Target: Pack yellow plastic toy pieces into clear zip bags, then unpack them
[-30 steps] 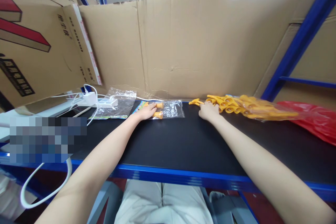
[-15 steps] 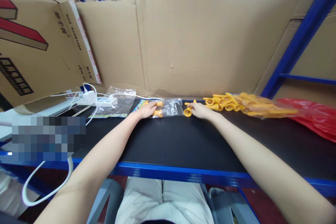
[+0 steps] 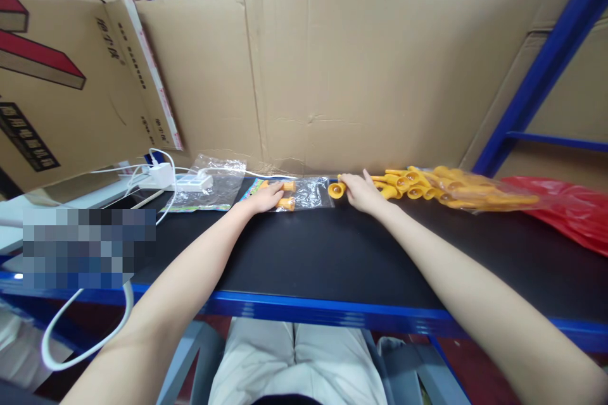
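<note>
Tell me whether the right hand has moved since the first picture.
Yes: the right hand has moved left, toward the upright cardboard crease.

Behind the surface (image 3: 332, 253), a cardboard panel (image 3: 380, 76) is stood. Before it, from left to right, are set a power strip (image 3: 194, 184), a wrapper (image 3: 225, 186), a packet (image 3: 312, 193) beneath the left hand (image 3: 266, 198), a horn (image 3: 335, 191) held by the right hand (image 3: 361, 193), heaped horns (image 3: 413, 183) and a plastic bag (image 3: 570, 209).

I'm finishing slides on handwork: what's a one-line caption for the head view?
Black tabletop: left hand on a clear bag, right hand touching a yellow funnel-shaped piece.
</note>
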`<action>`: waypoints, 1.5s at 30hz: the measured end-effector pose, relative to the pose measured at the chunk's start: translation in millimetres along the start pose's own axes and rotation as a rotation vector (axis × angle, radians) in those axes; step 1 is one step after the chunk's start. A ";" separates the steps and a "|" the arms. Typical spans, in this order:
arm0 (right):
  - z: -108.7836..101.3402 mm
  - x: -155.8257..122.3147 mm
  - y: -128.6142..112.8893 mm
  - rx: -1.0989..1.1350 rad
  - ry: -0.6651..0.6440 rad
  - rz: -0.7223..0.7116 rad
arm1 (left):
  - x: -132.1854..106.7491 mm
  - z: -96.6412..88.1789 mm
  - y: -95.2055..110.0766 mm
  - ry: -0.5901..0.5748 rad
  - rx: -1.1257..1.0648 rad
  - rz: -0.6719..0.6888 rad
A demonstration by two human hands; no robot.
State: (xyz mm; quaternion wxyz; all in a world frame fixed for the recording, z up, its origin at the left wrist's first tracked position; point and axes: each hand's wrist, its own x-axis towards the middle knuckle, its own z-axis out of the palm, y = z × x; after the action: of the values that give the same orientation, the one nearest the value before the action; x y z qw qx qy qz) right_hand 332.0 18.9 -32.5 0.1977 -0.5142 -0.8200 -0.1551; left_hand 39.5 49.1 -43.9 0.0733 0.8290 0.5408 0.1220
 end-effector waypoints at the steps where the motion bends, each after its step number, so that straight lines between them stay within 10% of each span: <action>1: -1.6 0.8 -0.7 -0.006 0.047 -0.005 | -0.2 -0.5 0.5 -0.002 -0.001 0.004; 11: -11.2 2.6 -18.6 0.023 -0.072 -0.099 | -10.9 -16.7 23.7 -0.063 -0.033 0.111; 19: -23.9 3.1 -38.2 -0.036 -0.173 0.082 | -1.4 0.3 22.8 0.097 -0.032 0.164; 45: -34.6 -3.2 -61.7 -0.126 -0.253 0.287 | -7.4 4.1 38.8 0.041 -0.279 0.205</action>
State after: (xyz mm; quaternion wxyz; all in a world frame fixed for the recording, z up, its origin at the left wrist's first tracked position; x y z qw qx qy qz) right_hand 283.1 -25.6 -7.0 0.0807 -0.6525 -0.7453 -0.1107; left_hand 71.9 26.7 -38.9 0.1638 0.8591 0.4325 0.2194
